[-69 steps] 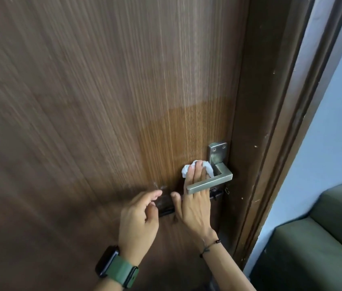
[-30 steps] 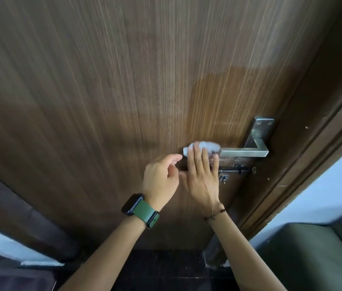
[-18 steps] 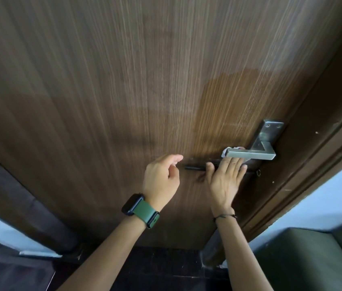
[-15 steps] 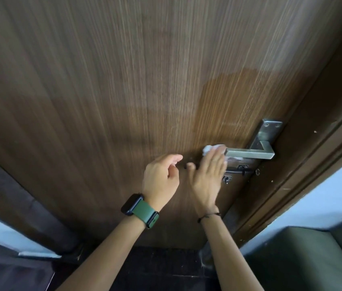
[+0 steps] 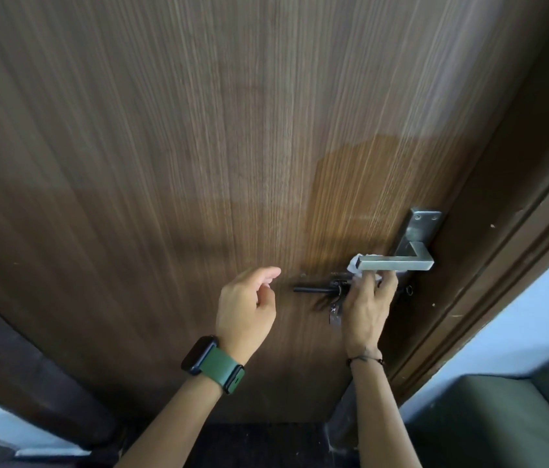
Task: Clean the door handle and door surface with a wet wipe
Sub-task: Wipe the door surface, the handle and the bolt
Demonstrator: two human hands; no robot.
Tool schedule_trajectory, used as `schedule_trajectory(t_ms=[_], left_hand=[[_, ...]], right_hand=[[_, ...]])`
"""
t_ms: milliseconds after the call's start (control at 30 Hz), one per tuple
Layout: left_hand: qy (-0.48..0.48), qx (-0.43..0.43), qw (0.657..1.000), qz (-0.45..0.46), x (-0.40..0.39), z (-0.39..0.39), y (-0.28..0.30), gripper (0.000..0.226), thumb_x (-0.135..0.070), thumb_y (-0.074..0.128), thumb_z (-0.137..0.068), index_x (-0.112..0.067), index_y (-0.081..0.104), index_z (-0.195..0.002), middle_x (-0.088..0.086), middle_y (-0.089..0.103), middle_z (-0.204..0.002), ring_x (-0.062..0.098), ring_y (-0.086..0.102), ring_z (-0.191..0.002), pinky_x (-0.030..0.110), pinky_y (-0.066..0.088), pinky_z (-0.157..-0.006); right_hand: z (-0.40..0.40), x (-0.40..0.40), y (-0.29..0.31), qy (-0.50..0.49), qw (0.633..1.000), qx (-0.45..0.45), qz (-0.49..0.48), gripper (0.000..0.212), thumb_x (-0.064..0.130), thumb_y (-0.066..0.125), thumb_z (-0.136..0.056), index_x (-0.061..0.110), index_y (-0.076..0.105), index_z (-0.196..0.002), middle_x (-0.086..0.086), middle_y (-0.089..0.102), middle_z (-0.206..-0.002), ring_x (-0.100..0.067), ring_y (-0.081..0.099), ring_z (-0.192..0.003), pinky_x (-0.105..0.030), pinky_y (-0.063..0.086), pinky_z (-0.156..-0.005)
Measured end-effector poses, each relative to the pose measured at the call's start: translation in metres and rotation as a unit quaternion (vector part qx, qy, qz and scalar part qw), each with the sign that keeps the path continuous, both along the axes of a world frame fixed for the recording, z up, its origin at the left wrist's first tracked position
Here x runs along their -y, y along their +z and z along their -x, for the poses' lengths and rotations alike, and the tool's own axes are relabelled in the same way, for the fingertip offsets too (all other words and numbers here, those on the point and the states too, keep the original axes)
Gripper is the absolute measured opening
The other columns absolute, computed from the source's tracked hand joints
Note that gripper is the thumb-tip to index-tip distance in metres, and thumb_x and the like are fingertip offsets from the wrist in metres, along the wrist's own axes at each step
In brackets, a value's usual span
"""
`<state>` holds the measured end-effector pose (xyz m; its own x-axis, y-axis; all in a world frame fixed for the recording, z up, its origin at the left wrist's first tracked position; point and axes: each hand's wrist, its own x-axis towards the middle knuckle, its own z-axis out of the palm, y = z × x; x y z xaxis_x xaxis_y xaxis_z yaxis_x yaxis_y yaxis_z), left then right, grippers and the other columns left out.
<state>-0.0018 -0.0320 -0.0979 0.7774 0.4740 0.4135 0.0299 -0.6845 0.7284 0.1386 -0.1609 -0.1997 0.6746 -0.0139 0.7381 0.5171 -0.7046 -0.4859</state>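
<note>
A dark wooden door (image 5: 199, 146) fills the view. Its steel lever handle (image 5: 398, 264) sticks out to the left from a plate at the door's right edge. My right hand (image 5: 366, 309) reaches up from below, fingers behind the lever, pressing a white wet wipe (image 5: 356, 263) against the lever's free end and underside. Most of the wipe is hidden by the lever and my fingers. My left hand (image 5: 246, 309), with a green-strapped watch, hovers loosely curled left of the handle, holding nothing.
A black sliding bolt (image 5: 317, 289) with a small hanging lock sits just below the handle. The dark door frame (image 5: 502, 265) runs along the right. A green sofa (image 5: 502, 420) stands at the lower right, and a pale wall shows beside it.
My right hand has slid the wipe back and forth along the lever; it now sits under the free end, further right than half a second ago. My left hand has stayed put.
</note>
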Motion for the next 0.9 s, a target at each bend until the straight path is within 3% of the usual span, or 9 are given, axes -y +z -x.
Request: schedule_trajectory(t_ms=[67, 167, 267, 367, 467, 567, 733, 833, 900], left_hand=[[-0.008, -0.003, 1.0, 0.001, 0.0, 0.0, 0.0, 0.035, 0.007, 0.045, -0.08, -0.011, 0.066, -0.102, 0.004, 0.07, -0.1, 0.006, 0.06, -0.09, 0.001, 0.038, -0.076], [-0.015, -0.003, 1.0, 0.001, -0.002, 0.0, 0.002, 0.035, 0.006, 0.045, -0.08, -0.011, 0.066, -0.102, 0.003, 0.07, -0.1, 0.007, 0.06, -0.091, 0.01, 0.041, -0.078], [-0.021, -0.004, 1.0, -0.001, -0.006, -0.002, 0.003, 0.035, 0.006, 0.045, -0.08, -0.011, 0.066, -0.102, 0.004, 0.07, -0.1, 0.009, 0.061, -0.092, 0.011, 0.041, -0.079], [-0.028, -0.003, 1.0, -0.001, -0.005, -0.005, 0.003, 0.034, 0.006, 0.046, -0.079, -0.009, 0.066, -0.102, 0.006, 0.071, -0.1, 0.013, 0.063, -0.093, 0.012, 0.042, -0.079], [-0.037, -0.003, 0.999, -0.002, -0.006, -0.005, 0.003, 0.034, 0.007, 0.045, -0.079, -0.008, 0.066, -0.101, 0.007, 0.071, -0.099, 0.015, 0.064, -0.092, 0.01, 0.041, -0.078], [-0.042, 0.002, 0.999, -0.007, -0.012, -0.002, 0.002, 0.034, 0.007, 0.046, -0.079, -0.01, 0.066, -0.101, 0.006, 0.071, -0.1, 0.009, 0.061, -0.09, 0.0, 0.038, -0.074], [-0.036, 0.002, 0.999, 0.006, -0.016, -0.003, 0.001, 0.034, 0.007, 0.046, -0.08, -0.01, 0.066, -0.101, 0.005, 0.071, -0.099, 0.007, 0.061, -0.089, 0.001, 0.039, -0.074], [-0.046, 0.0, 0.999, 0.011, -0.012, -0.006, 0.0, 0.035, 0.007, 0.045, -0.079, -0.01, 0.066, -0.101, 0.005, 0.071, -0.099, 0.012, 0.063, -0.091, 0.004, 0.039, -0.076], [-0.053, -0.001, 0.999, 0.013, -0.009, -0.009, 0.0, 0.035, 0.007, 0.046, -0.079, -0.009, 0.066, -0.101, 0.006, 0.071, -0.099, 0.014, 0.063, -0.092, 0.011, 0.04, -0.078]], right_hand=[[-0.004, -0.005, 0.007, -0.016, 0.997, -0.016, -0.076, 0.013, -0.008, 0.057, -0.083, -0.003, 0.048, -0.091, -0.029, 0.052, -0.095, -0.044, 0.053, -0.082, -0.047, 0.054, -0.063], [-0.009, -0.01, 0.016, -0.062, 0.984, -0.071, -0.149, 0.009, -0.005, 0.058, -0.082, -0.004, 0.05, -0.082, -0.028, 0.055, -0.085, -0.044, 0.055, -0.081, -0.049, 0.052, -0.066], [0.006, -0.03, 0.016, -0.033, 0.993, -0.049, -0.1, 0.006, -0.005, 0.062, -0.076, -0.003, 0.056, -0.077, -0.024, 0.059, -0.079, -0.039, 0.056, -0.079, -0.043, 0.049, -0.068], [0.027, -0.053, 0.008, 0.098, 0.995, -0.002, 0.032, 0.017, -0.009, 0.065, -0.071, 0.008, 0.062, -0.076, -0.01, 0.063, -0.079, -0.024, 0.052, -0.079, -0.032, 0.045, -0.067], [0.025, -0.05, 0.002, 0.115, 0.986, 0.032, 0.115, 0.017, -0.009, 0.07, -0.07, 0.007, 0.064, -0.074, -0.008, 0.064, -0.079, -0.026, 0.056, -0.075, -0.034, 0.051, -0.062], [0.011, -0.019, 0.003, 0.046, 0.996, 0.016, 0.073, 0.014, -0.004, 0.068, -0.075, 0.009, 0.067, -0.079, -0.01, 0.063, -0.083, -0.028, 0.054, -0.081, -0.038, 0.05, -0.068], [-0.006, 0.012, 0.015, -0.091, 0.99, -0.053, -0.099, 0.016, -0.013, 0.058, -0.073, -0.002, 0.067, -0.08, -0.022, 0.063, -0.089, -0.042, 0.058, -0.084, -0.04, 0.048, -0.072], [0.007, -0.013, 0.014, -0.069, 0.989, -0.071, -0.113, 0.014, -0.005, 0.055, -0.078, -0.002, 0.068, -0.082, -0.022, 0.063, -0.094, -0.035, 0.057, -0.093, -0.036, 0.044, -0.081], [0.024, -0.033, 0.007, 0.004, 0.996, -0.081, -0.038, 0.012, 0.0, 0.058, -0.081, 0.002, 0.068, -0.087, -0.016, 0.062, -0.1, -0.021, 0.051, -0.099, -0.032, 0.046, -0.081]])
